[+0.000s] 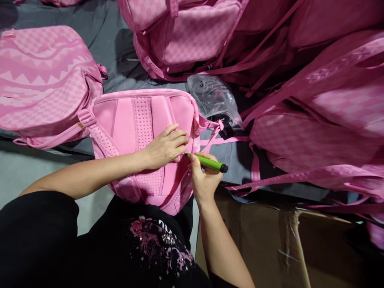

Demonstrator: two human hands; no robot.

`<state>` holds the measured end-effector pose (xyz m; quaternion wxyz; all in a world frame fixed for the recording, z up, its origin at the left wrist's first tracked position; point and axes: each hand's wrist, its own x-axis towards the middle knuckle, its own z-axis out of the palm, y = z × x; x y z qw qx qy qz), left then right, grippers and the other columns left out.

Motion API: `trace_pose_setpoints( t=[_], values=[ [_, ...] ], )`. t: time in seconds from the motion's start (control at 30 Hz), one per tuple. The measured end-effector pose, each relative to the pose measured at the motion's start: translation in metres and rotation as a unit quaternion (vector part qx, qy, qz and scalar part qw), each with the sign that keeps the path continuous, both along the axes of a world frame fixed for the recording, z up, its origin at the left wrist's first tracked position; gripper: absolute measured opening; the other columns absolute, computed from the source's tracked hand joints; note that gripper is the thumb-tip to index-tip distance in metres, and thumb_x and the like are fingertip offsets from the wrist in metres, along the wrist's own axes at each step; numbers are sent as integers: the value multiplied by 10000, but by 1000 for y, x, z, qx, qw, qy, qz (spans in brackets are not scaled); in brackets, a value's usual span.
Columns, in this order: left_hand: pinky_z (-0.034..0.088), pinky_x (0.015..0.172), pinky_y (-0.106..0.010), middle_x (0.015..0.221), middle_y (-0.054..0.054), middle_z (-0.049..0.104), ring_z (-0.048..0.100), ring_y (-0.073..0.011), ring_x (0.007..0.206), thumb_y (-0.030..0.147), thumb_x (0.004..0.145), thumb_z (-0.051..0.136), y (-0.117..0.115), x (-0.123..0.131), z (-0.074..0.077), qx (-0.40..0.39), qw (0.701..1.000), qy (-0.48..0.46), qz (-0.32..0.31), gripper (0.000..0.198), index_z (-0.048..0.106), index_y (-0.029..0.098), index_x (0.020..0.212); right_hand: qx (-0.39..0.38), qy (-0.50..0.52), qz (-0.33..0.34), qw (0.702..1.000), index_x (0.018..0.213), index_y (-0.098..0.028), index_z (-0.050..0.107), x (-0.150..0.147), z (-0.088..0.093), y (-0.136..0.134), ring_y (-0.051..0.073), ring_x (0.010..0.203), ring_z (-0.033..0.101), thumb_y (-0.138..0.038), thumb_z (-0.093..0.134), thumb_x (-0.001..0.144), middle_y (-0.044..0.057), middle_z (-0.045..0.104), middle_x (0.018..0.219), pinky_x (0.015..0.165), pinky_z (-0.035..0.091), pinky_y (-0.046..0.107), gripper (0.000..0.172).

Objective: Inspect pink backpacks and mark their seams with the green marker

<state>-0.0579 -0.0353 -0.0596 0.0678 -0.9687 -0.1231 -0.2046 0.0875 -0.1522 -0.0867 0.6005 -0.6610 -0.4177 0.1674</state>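
A pink backpack (126,120) leans in front of me with its padded back panel and straps facing up. My left hand (168,148) lies on the panel, its fingers curled and closed against the fabric at the right; the thumb is mostly hidden. Between the closed thumb and fingers of my right hand (207,178) is a green marker pen (208,163) with a black end. Its dark tip points left and meets the panel close to my left fingertips. Whether it leaves a mark cannot be seen.
Another pink backpack (45,80) lies at the left on the grey-covered table (99,20). Several more, such as a checkered backpack (195,36), crowd the back and right, straps trailing. A clear plastic bag (213,96) lies behind mine. Below right stands a cardboard box (255,228).
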Motion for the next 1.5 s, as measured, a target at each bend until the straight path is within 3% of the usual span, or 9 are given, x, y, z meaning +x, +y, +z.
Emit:
trace_pose_setpoints(
  t=[0.33, 0.53, 0.7, 0.9, 1.03, 1.13, 1.23, 1.4, 1.5],
  values=[
    [302, 1170, -496, 1202, -86, 666, 543, -250, 1202, 453, 936, 607, 2, 1, 7, 22, 1000, 19, 1, 295, 673, 167, 966, 0, -1, 19, 1000, 927, -182, 685, 2, 4, -1, 184, 727, 679, -387, 740, 842, 36, 703, 839, 691, 541, 330, 229],
    [395, 799, -371, 885, -73, 723, 630, -204, 830, 340, 869, 689, 24, 9, 48, 27, 982, 169, -73, 165, 685, 175, 858, -12, -37, 46, 998, 952, -194, 699, 6, 11, -6, 194, 770, 686, -391, 721, 857, 44, 727, 877, 744, 553, 345, 220],
    [378, 746, -344, 829, -67, 750, 675, -209, 792, 375, 783, 752, 30, 17, 83, 33, 956, 290, 4, 230, 698, 170, 873, 78, -85, 13, 993, 1113, -204, 686, 5, 19, -30, 220, 865, 723, -317, 664, 910, 82, 748, 1020, 802, 589, 392, 233],
    [393, 658, -315, 821, -53, 743, 686, -205, 771, 322, 836, 658, -32, -11, 142, 27, 978, 203, 49, 157, 689, 169, 850, 218, -254, 107, 936, 1357, -291, 573, -17, 56, -42, 224, 1067, 709, -141, 577, 941, 57, 727, 1205, 922, 579, 414, 442],
    [367, 587, -278, 762, -28, 714, 634, -163, 653, 314, 872, 596, -89, -36, 179, -38, 989, 106, 94, 165, 687, 176, 878, 312, -345, 90, 881, 1335, -285, 572, -23, 96, -48, 218, 994, 716, -152, 647, 909, 45, 749, 1097, 863, 565, 369, 453],
    [322, 529, -249, 740, -12, 702, 575, -120, 577, 313, 873, 623, -106, -48, 173, -137, 983, 70, 101, 155, 685, 173, 851, 312, -373, 120, 866, 1309, -283, 564, -19, 101, -54, 211, 866, 717, -181, 662, 899, 34, 752, 987, 779, 556, 359, 434],
    [356, 545, -231, 745, 1, 705, 583, -106, 594, 274, 900, 616, -91, -50, 141, -215, 971, 72, 70, 134, 699, 178, 855, 282, -377, 166, 867, 1264, -258, 573, -13, 76, -51, 202, 804, 702, -160, 649, 891, 42, 742, 933, 721, 548, 346, 392],
    [435, 943, -365, 1232, -106, 674, 571, -242, 1166, 318, 944, 573, -43, -34, 108, -46, 996, -21, 73, 293, 652, 192, 1196, 251, -362, 177, 880, 1244, -241, 594, -1, 32, -34, 212, 831, 699, -121, 610, 889, 67, 733, 967, 740, 554, 365, 375],
    [338, 1069, -455, 1520, -158, 448, 400, -327, 1370, 437, 818, 737, -26, -20, 102, -28, 995, 48, 78, 789, 395, 216, 1494, 239, -362, 178, 883, 1227, -251, 608, -2, 24, -31, 221, 833, 692, -149, 605, 882, 65, 733, 960, 751, 545, 379, 359]
  ],
)
